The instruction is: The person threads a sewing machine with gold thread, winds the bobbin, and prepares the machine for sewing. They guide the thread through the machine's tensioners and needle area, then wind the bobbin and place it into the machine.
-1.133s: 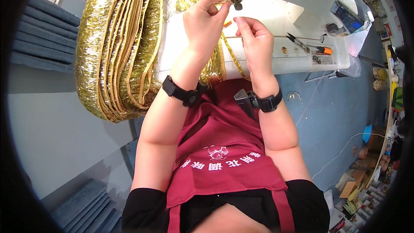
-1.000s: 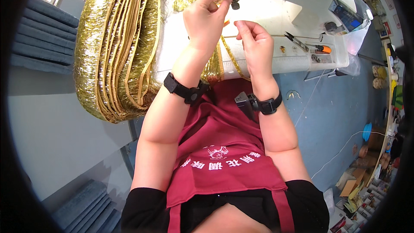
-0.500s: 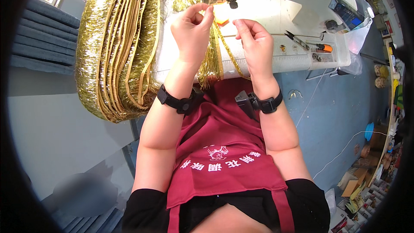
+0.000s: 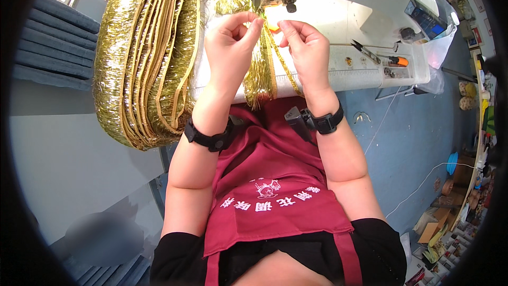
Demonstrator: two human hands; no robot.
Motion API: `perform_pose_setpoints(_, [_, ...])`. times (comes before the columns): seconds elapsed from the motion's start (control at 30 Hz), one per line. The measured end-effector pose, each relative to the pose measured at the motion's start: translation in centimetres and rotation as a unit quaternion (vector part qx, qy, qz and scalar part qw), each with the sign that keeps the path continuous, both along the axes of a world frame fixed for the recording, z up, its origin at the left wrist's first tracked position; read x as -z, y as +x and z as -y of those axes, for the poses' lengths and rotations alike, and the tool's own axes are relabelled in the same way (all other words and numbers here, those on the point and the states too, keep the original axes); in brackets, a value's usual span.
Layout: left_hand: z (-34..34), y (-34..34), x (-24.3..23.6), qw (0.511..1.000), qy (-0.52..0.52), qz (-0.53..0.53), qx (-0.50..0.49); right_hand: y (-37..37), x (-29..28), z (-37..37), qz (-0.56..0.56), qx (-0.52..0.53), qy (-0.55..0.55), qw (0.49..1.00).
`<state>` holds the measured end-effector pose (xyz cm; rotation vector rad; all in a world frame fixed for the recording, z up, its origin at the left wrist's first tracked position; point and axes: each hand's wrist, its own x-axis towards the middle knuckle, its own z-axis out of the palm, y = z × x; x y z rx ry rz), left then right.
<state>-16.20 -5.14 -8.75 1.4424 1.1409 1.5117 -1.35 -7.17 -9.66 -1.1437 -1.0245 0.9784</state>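
Observation:
Both my hands are raised in front of the needle area of a white sewing machine [image 4: 370, 18]. Thumb and forefinger of my left hand [image 4: 228, 47] are pinched together beside the gold metallic fringe [image 4: 258, 82] that hangs over the machine's front edge. Close by on its right, my right hand [image 4: 308, 53] is also closed in a pinch, near a narrow gold trim [image 4: 286, 71]. Anything between the fingertips is too small to make out. A thick folded bundle of gold tinsel fringe [image 4: 114, 69] stands to the left of my left hand.
On the machine bed to the right lie thread snips [image 4: 366, 52] and an orange-handled tool [image 4: 398, 61]. A dark blue box [image 4: 426, 19] sits at the far right end. Blue curtain folds [image 4: 58, 42] hang at left; boxes and goods line the right side.
My hands have come closer together, the right moving leftward. My left fingertips have dropped slightly nearer to me. Both stay pinched.

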Motion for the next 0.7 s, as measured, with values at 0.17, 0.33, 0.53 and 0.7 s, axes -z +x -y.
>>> perform_pose_setpoints(0.17, [2.7,-0.9,-0.6,0.986,0.068,-0.148,-0.027,-0.3,0.3,0.5,-0.005,-0.013,-0.004,1.0])
perform_pose_setpoints(0.33, [4.0,-1.1,-0.2,0.984,0.045,-0.171,0.001,-0.3,0.3,0.8,-0.024,-0.042,0.004,0.999])
perform_pose_setpoints(0.53, [3.8,-1.1,0.4,0.989,-0.106,0.066,0.082,-0.9,-0.3,1.9,-0.058,-0.154,0.057,0.985])
perform_pose_setpoints(0.7, [4.2,-1.5,-0.2,0.905,-0.233,0.248,0.255,0.0,0.7,2.7,0.095,-0.09,0.211,0.969])
